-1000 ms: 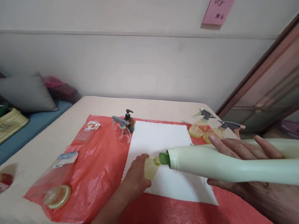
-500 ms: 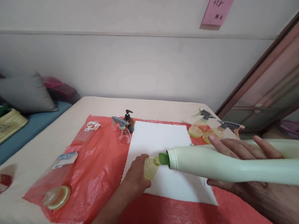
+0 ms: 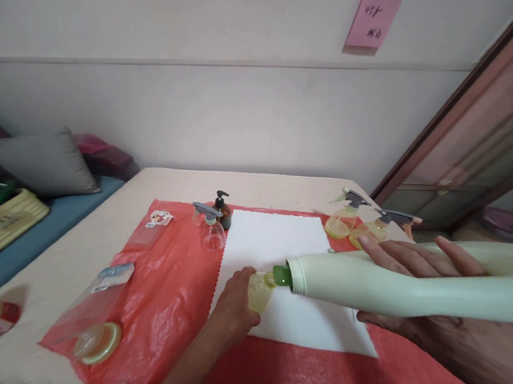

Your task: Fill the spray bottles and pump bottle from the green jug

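Small bottle clasped in left hand, fingers closed; jug held sideways, right hand wrapped round, presumably so spout meets bottle's mouth.

Over a white cloth on a red plastic sheet, the left hand has its grip around a small yellowish clear bottle, while the right hand holds a large pale green bottle tipped sideways, its green spout at the small bottle's mouth. At the far side of the table, a clear spray bottle and a brown pump bottle stand left of the cloth, with two yellowish spray bottles to its right. A pink note is taped to the wall.
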### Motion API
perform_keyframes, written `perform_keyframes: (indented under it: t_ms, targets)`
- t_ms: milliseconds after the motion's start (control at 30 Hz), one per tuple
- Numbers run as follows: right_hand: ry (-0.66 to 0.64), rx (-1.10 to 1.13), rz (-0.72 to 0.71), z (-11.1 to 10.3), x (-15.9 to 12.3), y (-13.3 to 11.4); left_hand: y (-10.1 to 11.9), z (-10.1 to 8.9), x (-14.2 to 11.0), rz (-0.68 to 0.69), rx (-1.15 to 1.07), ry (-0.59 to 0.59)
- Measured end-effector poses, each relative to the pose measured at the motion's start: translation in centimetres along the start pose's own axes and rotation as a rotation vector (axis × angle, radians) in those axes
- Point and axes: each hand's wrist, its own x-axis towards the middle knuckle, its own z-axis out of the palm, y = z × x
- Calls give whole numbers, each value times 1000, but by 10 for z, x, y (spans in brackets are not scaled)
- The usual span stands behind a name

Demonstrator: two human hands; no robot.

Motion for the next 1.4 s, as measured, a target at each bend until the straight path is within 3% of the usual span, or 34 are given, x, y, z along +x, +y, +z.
perform_keyframes:
  t_ms: [1133,1400]
  targets:
    - [-20,19,-16,-4,2,-1,5,-4,-2,-10,-6,-6]
    - [59,137,6,15,2,8,17,-11,-2,-28,-145,6]
